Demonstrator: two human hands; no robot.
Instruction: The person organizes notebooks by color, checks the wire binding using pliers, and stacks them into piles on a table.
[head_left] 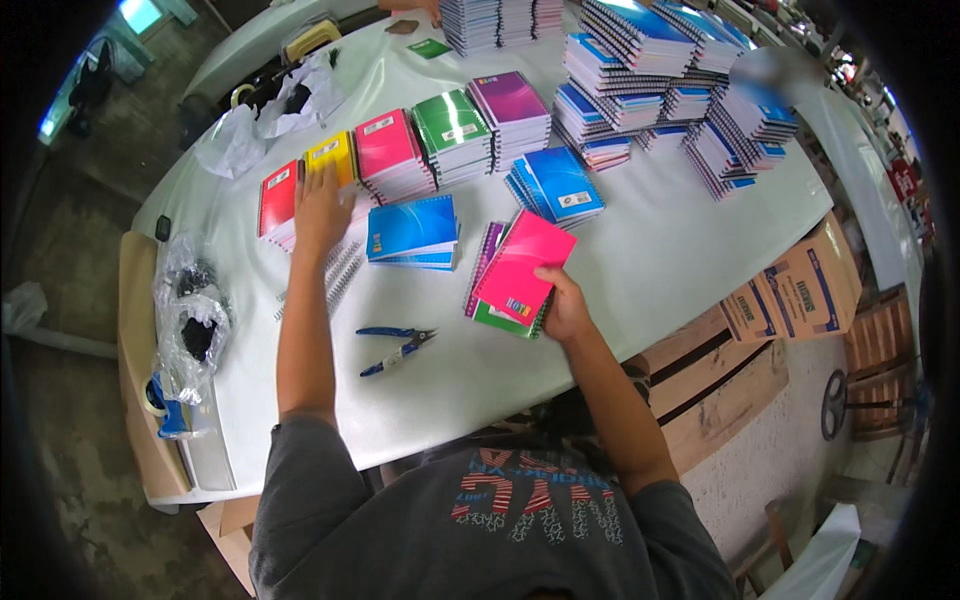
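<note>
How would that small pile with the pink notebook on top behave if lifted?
The pile under the right hand is loose and fanned out, so the glossy covers would probably slide apart. The notebooks look thin and likely bend a little. It seems light.

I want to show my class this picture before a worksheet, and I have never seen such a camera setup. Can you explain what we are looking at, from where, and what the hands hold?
There is no machine here: a person works with two bare hands. The single picture comes from a wide fisheye camera worn on the head, looking down, so straight edges bend.

On the white table lie rows and stacks of colourful spiral-bound notebooks, blue-handled pliers, loose wire spiral bindings and clear plastic bags.

The right hand has its grip on a pink-covered spiral notebook atop a small pile. The left hand rests flat on the red and yellow notebooks.
</note>
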